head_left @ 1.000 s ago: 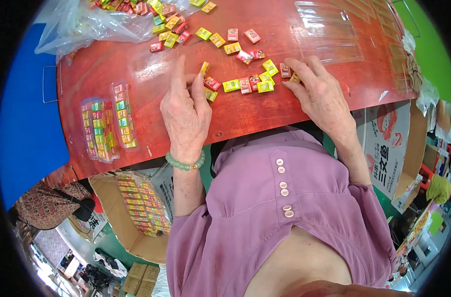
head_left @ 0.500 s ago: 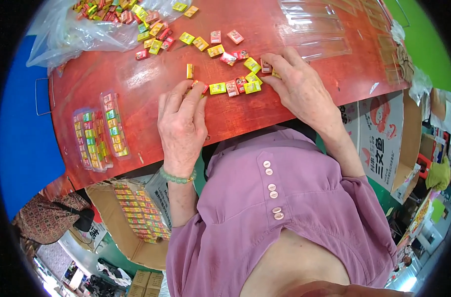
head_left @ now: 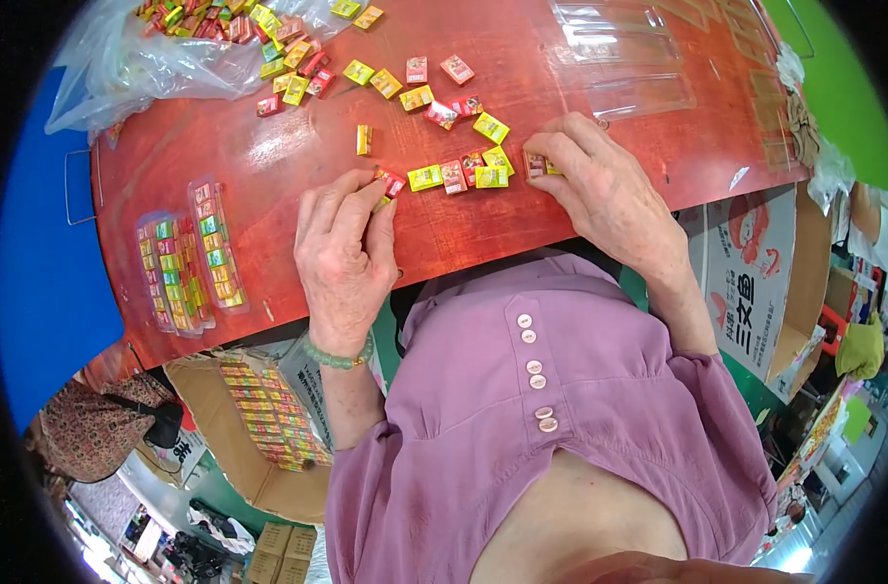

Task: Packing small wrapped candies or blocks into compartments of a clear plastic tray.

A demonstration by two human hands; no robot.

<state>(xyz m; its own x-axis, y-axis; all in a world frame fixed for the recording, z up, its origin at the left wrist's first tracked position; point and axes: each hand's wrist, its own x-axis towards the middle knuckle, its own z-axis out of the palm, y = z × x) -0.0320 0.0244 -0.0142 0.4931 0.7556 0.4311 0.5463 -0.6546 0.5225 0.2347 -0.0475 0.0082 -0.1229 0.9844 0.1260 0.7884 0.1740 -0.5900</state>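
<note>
My left hand point(head_left: 345, 248), with a green bead bracelet at the wrist, is closed at the fingertips around a small red box point(head_left: 392, 183). A bit of yellow shows under that box, mostly hidden by the fingers. My right hand point(head_left: 610, 190) pinches another small red box point(head_left: 535, 164), with a yellow edge showing beside it under the fingers. Between the hands lies a short uneven row of red and yellow boxes, including a yellow box point(head_left: 425, 177) at its left end. A single yellow box point(head_left: 364, 139) stands apart above my left hand.
A clear plastic bag point(head_left: 103, 88) with a heap of small boxes lies at the far left, several spilling out. Filled clear trays point(head_left: 215, 248) rest on the left. Clear plastic trays point(head_left: 629, 78) lie at the far right. Cardboard cartons point(head_left: 205, 409) stand below the near edge.
My right hand has come nearer to me and slightly right, bringing its boxes down level with the row. My left hand has shifted slightly left and down, its thumb now wider from the fingers.
</note>
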